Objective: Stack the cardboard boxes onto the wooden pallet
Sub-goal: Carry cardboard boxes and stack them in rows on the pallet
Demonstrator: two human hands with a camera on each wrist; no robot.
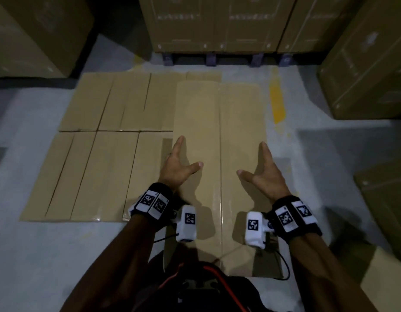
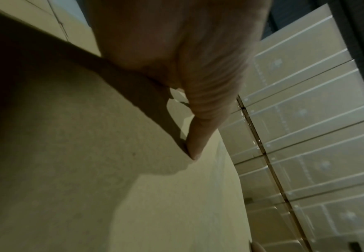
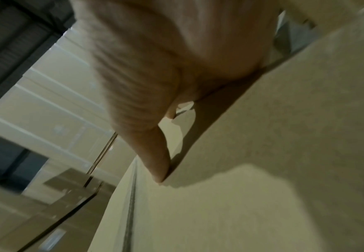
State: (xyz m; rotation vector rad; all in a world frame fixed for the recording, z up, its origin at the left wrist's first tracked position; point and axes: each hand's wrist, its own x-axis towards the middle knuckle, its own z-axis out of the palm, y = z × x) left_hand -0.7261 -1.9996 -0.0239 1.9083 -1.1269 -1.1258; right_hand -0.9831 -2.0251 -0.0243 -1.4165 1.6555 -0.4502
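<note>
- Here, the long cardboard box (image 1: 219,154) sits between your two hands, its taped seam running away from you down the middle of its top face.
- It overlaps the right edge of the low layer of boxes (image 1: 109,140); whether it rests on that layer or is lifted clear of it, the pictures do not show.
- Your left hand (image 1: 179,167) lies along the box's left edge, fingers straight and pointing forward, thumb spread out across the top face.
- From the left wrist view, your left thumb's tip (image 2: 195,153) touches the cardboard; the other fingers are hidden behind the palm.
- Your right hand (image 1: 262,174) mirrors it at the right edge, fingers straight, thumb stretched inward over the top.
- In the right wrist view, your right thumb's tip (image 3: 160,177) presses the box surface just beside the seam (image 3: 131,196).
- Both hands are flat and uncurled, clasping the box from its sides rather than wrapping round anything.
- The low layer shows two rows of boxes lying side by side on the grey floor (image 1: 37,255), left of the long box.
- The wooden pallet itself cannot be made out beneath them.
- Farther off, tall stacks of boxes (image 1: 215,23) stand on a pallet with bluish feet (image 1: 210,58).
- More cartons (image 1: 366,64) stand at your right, and a yellow floor mark (image 1: 277,102) lies near the long box's far right corner.
</note>
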